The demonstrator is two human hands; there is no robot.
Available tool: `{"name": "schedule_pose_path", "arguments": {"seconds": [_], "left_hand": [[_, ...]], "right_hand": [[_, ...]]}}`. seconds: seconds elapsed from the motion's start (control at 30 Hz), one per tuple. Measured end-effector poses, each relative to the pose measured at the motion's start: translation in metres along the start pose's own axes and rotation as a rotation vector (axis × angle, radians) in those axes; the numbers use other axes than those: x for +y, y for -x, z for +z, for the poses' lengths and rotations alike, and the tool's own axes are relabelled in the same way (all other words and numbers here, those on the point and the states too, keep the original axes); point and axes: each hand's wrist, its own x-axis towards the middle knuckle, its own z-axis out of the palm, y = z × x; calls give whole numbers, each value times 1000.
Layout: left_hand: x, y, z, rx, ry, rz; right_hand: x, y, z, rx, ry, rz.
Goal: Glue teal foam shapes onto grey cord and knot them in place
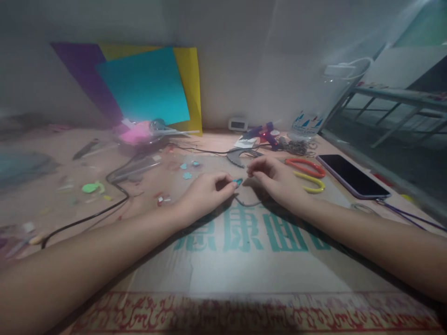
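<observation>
My left hand [209, 190] is closed in a pinch, with a small teal piece [238, 182] between thumb and forefinger. What the piece is cannot be made out. Just to the right, my right hand [279, 179] has its fingers curled and their tips drawn together; anything between them is too small to tell. A thin grey cord [246, 204] loops on the board below both hands. Beside the right hand lie a red handle [307, 166] and a yellow handle [316, 188], partly hidden by that hand. Left of the hands are small light-blue cut shapes [187, 176].
A purple glue gun [267, 134] with a red light stands behind the hands, its black cable [101, 215] running left. A phone [352, 176] lies right, near a clear plastic bottle [305, 116]. Coloured sheets [146, 88] lean on the wall. Scraps [92, 187] litter the left side.
</observation>
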Motion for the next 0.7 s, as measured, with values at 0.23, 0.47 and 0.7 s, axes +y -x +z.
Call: {"name": "schedule_pose_path", "arguments": {"seconds": [0.23, 0.47, 0.7], "left_hand": [[-3, -2, 3, 4, 45, -24], [-2, -2, 2, -10, 57, -41], [1, -2, 0, -5, 26, -51]], "right_hand": [[0, 3, -2, -11, 164, -101], [3, 4, -4, 0, 237, -148], [3, 4, -2, -12, 203, -170]]}}
